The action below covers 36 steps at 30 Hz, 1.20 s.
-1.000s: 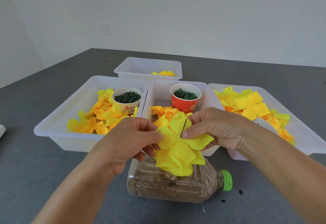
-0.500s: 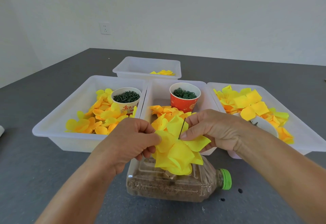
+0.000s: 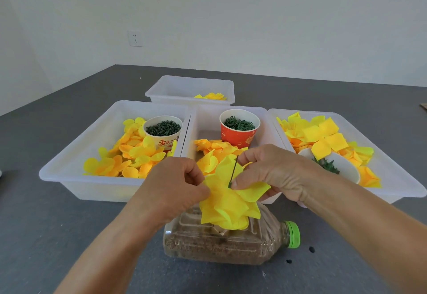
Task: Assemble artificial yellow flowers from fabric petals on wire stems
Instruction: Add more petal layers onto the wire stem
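Now a thin dark green wire stem (image 3: 233,170) is pinched at its lower end by the thumb and forefinger of the right hand (image 3: 271,173), the stem leaning up and slightly right out of a half-built flower of bright yellow fabric petals (image 3: 227,203). On the left, the petals' edge is gripped by the curled fingers of the left hand (image 3: 178,189). Directly beneath the flower, on the near side, a clear plastic bottle filled with brown grit (image 3: 221,240) is laid on its side on the dark grey tabletop (image 3: 46,224), its green cap pointing right. Behind the hands, three translucent white plastic trays are set side by side: loose yellow and orange petals and a white paper cup of dark green pieces (image 3: 163,133) are held by the left tray (image 3: 76,155), a red paper cup of green rings (image 3: 239,127) by the middle one, squarish yellow petals by the right tray (image 3: 397,178). Farther back, a smaller tray (image 3: 189,90) is seen.
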Tool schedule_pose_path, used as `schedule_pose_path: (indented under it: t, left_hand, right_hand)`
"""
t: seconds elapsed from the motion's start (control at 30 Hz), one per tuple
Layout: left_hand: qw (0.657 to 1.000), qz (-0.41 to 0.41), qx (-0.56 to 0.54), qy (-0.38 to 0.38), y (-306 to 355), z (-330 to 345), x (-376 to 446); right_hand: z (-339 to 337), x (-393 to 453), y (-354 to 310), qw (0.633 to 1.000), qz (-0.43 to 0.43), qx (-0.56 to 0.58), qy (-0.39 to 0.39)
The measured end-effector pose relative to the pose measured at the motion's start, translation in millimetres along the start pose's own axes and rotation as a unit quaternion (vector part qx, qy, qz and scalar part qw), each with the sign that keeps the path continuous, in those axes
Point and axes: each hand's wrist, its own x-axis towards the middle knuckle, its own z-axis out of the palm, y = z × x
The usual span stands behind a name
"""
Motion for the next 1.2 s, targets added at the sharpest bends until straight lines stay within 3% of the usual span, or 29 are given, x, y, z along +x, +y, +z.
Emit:
schedule_pose_path:
  t: [0.07, 0.2, 0.4, 0.57, 1.2]
  left_hand:
    - [0.997, 0.059, 0.043, 0.026, 2.4, -1.0, -2.6]
    - [0.99, 0.138, 0.0, 0.0, 10.4, -1.7, -4.8]
    - [0.992, 0.123, 0.0, -0.018, 11.6, 2.0, -6.5]
    - [0.993, 0.121, 0.004, -0.007, 10.5, 3.4, -6.1]
    - [0.993, 0.11, 0.025, 0.025, 10.3, 7.9, -6.4]
  right_hand:
    - [0.7, -1.3, 1.0, 1.0, -0.003, -0.011, 0.026]
    - [3.3, -5.1, 3.9, 0.998, -0.05, -0.01, 0.036]
    - [7.1, -12.2, 12.5, 0.988, -0.141, -0.036, 0.052]
    - [3.9, -14.5, 18.0, 0.989, -0.14, -0.005, 0.038]
    - [6.9, -13.5, 18.6, 0.979, -0.175, -0.077, 0.077]
